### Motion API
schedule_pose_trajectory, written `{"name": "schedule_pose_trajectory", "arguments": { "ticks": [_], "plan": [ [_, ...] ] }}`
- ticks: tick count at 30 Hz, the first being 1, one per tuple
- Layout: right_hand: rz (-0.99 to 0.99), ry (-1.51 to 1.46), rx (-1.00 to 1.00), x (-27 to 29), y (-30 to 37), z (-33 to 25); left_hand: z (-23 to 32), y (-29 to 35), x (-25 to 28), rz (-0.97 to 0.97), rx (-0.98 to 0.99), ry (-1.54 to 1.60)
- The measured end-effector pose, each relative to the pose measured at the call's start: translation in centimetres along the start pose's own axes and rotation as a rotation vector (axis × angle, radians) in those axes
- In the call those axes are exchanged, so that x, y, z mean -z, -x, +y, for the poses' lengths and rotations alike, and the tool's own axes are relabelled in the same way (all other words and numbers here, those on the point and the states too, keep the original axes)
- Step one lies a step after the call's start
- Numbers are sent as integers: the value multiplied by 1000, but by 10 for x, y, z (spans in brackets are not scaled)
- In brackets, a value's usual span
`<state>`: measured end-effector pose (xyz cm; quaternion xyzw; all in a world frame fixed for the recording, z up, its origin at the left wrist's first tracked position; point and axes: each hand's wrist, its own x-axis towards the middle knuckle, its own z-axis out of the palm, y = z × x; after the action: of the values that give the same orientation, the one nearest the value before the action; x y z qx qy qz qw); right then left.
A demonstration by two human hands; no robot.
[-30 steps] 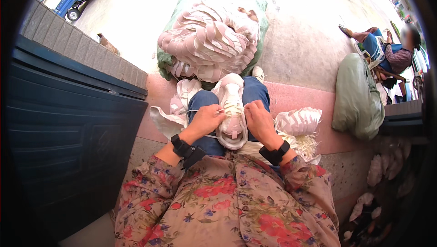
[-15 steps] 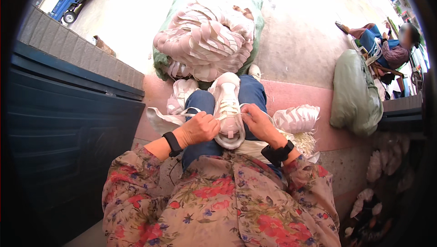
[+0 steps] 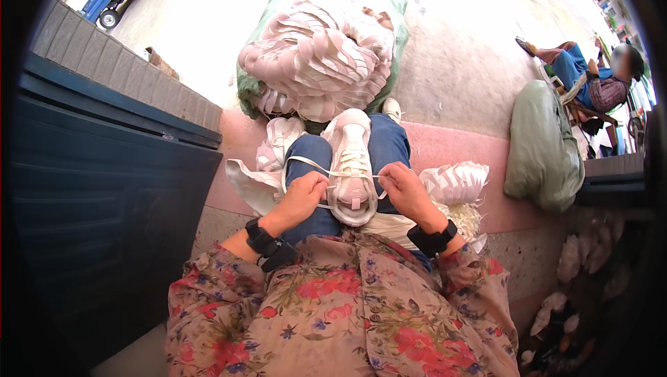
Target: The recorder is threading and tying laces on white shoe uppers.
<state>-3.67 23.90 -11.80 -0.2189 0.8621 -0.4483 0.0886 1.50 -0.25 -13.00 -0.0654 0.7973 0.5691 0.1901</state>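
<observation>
A pale pink and white sneaker rests between my knees, its toe pointing away from me. White shoelace crosses its tongue and loops out to the left. On the left of the shoe's opening, my left hand is closed in a pinch on the lace. Across from it, my right hand pinches the lace on the right side. A stretch of lace spans between the two hands above the shoe. The exact lace ends inside my fingers are hidden.
A green sack full of stacked pinkish shoe pieces stands ahead. More white pieces lie right of my legs. A tied green sack and a seated person are further right. A dark blue panel borders the left.
My hands have drawn slightly apart, pulling lace outward to both sides. My left forearm has turned, and the lace loop at left now stretches across toward the shoe.
</observation>
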Motion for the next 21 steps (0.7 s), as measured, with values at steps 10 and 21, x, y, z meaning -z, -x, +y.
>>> {"name": "schedule_pose_trajectory", "arguments": {
  "ticks": [10,21],
  "plan": [
    [-214,151,107,-8,5,5,2,-12,-9,177,-151,-193],
    [-73,-22,-226,32,-12,2,11,-17,-16,292,-542,-800]
  ]
}}
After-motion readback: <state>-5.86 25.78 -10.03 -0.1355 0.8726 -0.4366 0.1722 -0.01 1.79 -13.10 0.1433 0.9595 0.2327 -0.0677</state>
